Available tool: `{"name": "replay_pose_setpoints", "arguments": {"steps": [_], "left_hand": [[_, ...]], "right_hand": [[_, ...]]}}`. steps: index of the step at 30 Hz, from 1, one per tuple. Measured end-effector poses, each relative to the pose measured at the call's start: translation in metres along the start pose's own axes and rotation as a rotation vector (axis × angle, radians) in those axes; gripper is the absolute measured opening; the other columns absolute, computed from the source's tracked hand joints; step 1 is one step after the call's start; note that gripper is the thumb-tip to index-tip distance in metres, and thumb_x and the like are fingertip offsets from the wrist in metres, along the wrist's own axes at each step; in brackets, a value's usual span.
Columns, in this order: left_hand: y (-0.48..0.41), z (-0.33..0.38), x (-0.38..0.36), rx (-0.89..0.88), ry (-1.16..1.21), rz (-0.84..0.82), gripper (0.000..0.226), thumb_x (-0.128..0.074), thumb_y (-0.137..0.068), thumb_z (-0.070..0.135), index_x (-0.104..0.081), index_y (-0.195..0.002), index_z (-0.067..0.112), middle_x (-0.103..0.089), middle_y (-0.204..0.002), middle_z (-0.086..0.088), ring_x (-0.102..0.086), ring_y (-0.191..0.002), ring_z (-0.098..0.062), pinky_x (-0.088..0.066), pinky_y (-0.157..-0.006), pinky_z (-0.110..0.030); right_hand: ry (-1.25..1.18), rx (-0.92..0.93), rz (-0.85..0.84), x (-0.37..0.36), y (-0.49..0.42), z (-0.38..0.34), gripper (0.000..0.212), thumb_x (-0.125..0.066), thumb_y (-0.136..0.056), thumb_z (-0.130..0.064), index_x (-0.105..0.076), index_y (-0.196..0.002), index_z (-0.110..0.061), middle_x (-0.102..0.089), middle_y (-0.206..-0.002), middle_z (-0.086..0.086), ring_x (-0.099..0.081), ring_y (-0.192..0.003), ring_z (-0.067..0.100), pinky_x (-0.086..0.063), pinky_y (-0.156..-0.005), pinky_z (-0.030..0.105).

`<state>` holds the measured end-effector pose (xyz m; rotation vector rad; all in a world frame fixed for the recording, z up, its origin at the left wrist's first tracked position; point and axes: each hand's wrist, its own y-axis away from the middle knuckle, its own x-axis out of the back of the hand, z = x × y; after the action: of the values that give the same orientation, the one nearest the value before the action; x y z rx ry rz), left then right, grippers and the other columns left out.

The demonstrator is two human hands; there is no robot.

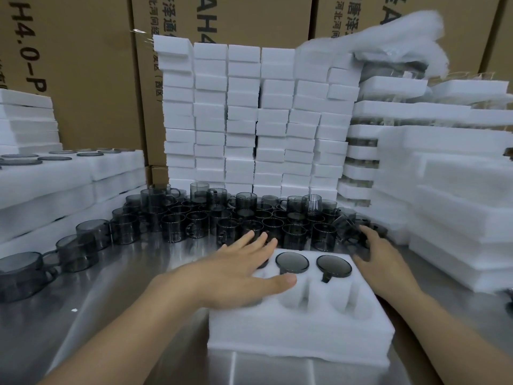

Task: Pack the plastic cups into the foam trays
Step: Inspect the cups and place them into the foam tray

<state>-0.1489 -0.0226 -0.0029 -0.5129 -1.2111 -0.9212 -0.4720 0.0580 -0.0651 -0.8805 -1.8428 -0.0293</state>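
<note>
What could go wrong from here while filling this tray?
The right hand reaches into the crowded smoky grey plastic cups; a knock may topple the stacked ones. The left hand lies flat over the left pockets of the white foam tray, blocking them. The white foam block stacks behind look uneven and might tip onto the cups.

Bg: wall of brown cardboard boxes (pixel 91 87) stacked to top of frame, black print on sides, Chinese chars + "AH4.0-P" on L one. Clear tape (pixel 142 37) on a box edge. Front: steel table (pixel 119 276), shiny w/ soft blurry reflections. Light even, diffuse.
</note>
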Motion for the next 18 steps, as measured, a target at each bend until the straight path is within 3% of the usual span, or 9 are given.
{"name": "replay_pose_setpoints", "arguments": {"steps": [4,7,9,12,16,18], "left_hand": [[0.002,0.005,0.0,0.006,-0.016,0.005,0.106,-0.032,-0.089,0.093,0.011,-0.169,0.039,0.022,-0.172,0.025,0.026,-0.156,0.003,0.007,-0.134,-0.041],[0.005,0.008,-0.001,0.003,-0.047,0.024,0.109,-0.031,-0.089,0.092,0.012,-0.17,0.034,0.022,-0.173,0.02,0.021,-0.158,0.001,0.008,-0.134,-0.039],[0.006,0.008,-0.002,0.002,-0.036,0.032,0.108,-0.031,-0.089,0.091,0.012,-0.17,0.033,0.022,-0.173,0.019,0.019,-0.159,0.001,0.008,-0.134,-0.038],[0.006,0.007,-0.002,-0.003,0.013,0.041,0.108,-0.035,-0.089,0.091,0.009,-0.17,0.035,0.02,-0.174,0.02,0.019,-0.159,0.002,0.008,-0.131,-0.031],[0.005,0.005,-0.003,-0.006,0.038,0.061,0.109,-0.036,-0.088,0.092,0.007,-0.171,0.036,0.018,-0.174,0.023,0.019,-0.158,0.003,0.008,-0.125,-0.025],[0.004,0.004,-0.004,-0.01,0.041,0.072,0.109,-0.036,-0.087,0.093,0.006,-0.171,0.037,0.016,-0.174,0.024,0.018,-0.158,0.004,0.008,-0.123,-0.024]], "right_hand": [[0.201,0.184,-0.07,0.001,0.007,-0.016,0.085,-0.055,-0.1,-0.022,-0.009,-0.164,-0.055,-0.048,-0.096,-0.007,-0.053,-0.092,0.023,-0.047,-0.076,0.041],[0.302,0.182,-0.134,0.0,0.003,-0.023,0.089,-0.05,-0.101,-0.017,-0.002,-0.161,-0.061,-0.046,-0.098,-0.008,-0.052,-0.097,0.022,-0.046,-0.08,0.039],[0.311,0.17,-0.149,-0.002,0.001,-0.022,0.086,-0.05,-0.101,-0.015,-0.008,-0.161,-0.06,-0.05,-0.103,-0.005,-0.054,-0.102,0.024,-0.05,-0.085,0.04],[0.181,0.161,-0.118,-0.003,0.002,-0.019,0.063,-0.052,-0.101,-0.022,-0.03,-0.152,-0.054,-0.059,-0.111,-0.005,-0.058,-0.099,0.018,-0.051,-0.09,0.043],[-0.111,0.137,-0.087,-0.002,0.006,-0.022,0.027,-0.05,-0.086,-0.053,-0.043,-0.112,-0.052,-0.065,-0.094,-0.014,-0.062,-0.082,0.007,-0.05,-0.074,0.037],[-0.123,0.169,-0.044,-0.003,0.007,-0.022,0.015,-0.057,-0.097,-0.049,-0.045,-0.105,-0.045,-0.066,-0.087,-0.011,-0.063,-0.077,0.013,-0.053,-0.069,0.041]]}}
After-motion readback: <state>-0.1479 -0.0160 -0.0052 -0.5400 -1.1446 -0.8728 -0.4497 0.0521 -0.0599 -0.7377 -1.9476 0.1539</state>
